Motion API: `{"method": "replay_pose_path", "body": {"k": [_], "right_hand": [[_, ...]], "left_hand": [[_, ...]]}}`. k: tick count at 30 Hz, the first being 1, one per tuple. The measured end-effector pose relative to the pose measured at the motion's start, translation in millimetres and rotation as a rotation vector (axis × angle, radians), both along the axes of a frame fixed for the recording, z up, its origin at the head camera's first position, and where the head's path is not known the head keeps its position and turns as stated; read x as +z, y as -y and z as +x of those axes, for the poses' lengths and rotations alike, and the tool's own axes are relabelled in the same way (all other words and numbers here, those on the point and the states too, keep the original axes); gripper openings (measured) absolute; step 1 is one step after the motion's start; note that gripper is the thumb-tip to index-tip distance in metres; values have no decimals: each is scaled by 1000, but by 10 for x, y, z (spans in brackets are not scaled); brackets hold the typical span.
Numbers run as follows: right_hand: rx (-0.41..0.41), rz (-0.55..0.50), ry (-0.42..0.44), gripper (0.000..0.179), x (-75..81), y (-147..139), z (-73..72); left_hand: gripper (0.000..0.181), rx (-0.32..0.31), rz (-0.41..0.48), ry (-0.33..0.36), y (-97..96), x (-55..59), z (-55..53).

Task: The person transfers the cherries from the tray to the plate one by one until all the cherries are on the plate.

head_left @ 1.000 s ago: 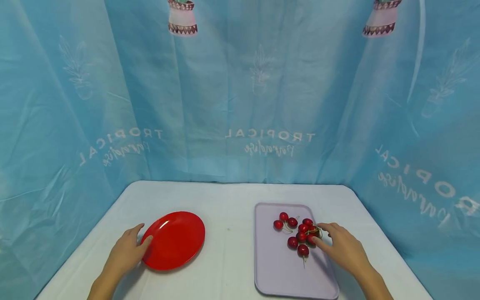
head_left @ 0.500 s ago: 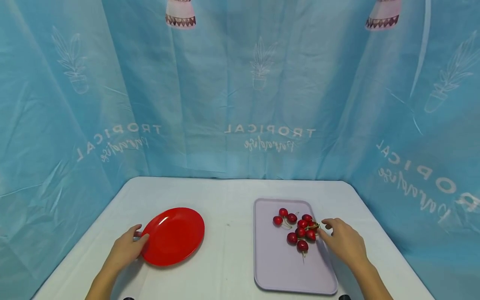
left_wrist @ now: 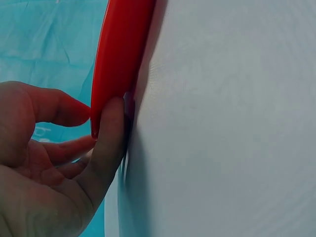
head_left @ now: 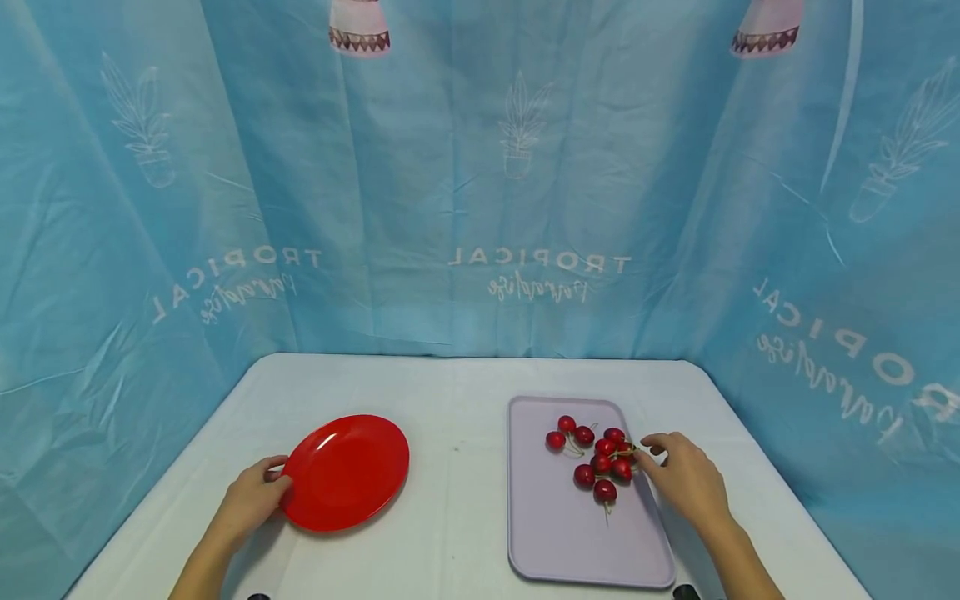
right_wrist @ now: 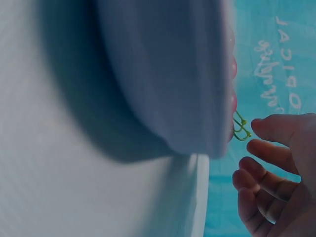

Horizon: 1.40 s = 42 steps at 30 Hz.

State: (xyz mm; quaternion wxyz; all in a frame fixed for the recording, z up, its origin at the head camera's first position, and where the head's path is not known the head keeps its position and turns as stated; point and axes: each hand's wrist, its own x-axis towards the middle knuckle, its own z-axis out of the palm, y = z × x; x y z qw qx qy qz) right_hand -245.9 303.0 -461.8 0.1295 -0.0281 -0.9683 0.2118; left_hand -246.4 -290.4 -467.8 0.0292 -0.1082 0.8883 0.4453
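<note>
At the left of the table lies a round red plate (head_left: 347, 472). My left hand (head_left: 252, 498) pinches its left rim; in the left wrist view one finger (left_wrist: 111, 123) is under the rim and another digit meets its other side. To the right, a pale lilac tray (head_left: 562, 542) bears several red cherries (head_left: 601, 464) with green stems, mostly clustered toward its right edge. My right hand (head_left: 686, 475) hovers at that edge with fingers loosely bent. In the right wrist view its fingertips are close to the green stems (right_wrist: 242, 129), with a small gap and nothing held.
A white cloth covers the table (head_left: 450, 500), and a stretch of it separates plate and tray. Blue printed curtains (head_left: 480, 208) enclose the back and both sides. Small dark objects (head_left: 686, 592) show at the bottom edge of the head view.
My left hand has closed onto the plate's rim. My right hand has drawn back slightly from the cherries to the tray's edge. The head view has tilted a little; plate and cherries stay put.
</note>
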Motion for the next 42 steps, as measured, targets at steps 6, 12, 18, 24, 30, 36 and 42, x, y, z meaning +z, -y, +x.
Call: {"method": "replay_pose_path", "body": {"k": [6, 12, 18, 24, 30, 36, 42], "right_hand": [[5, -13, -3, 29, -7, -6, -11], [19, -26, -7, 23, -8, -9, -8], [27, -20, -19, 17, -46, -7, -9], [23, -47, -23, 17, -46, 4, -20], [14, -92, -21, 18, 19, 13, -31], [4, -139, -15, 20, 98, 29, -22], [22, -146, -46, 20, 150, 64, -39]], "left_hand": [[52, 7, 93, 5, 7, -25, 15], [53, 26, 211, 29, 16, -60, 31], [55, 47, 217, 36, 7, -50, 26], [56, 49, 220, 39, -10, -32, 30], [56, 42, 232, 32, -15, -41, 28], [57, 31, 244, 31, -16, -48, 28], [59, 25, 204, 39, -26, -6, 55]]}}
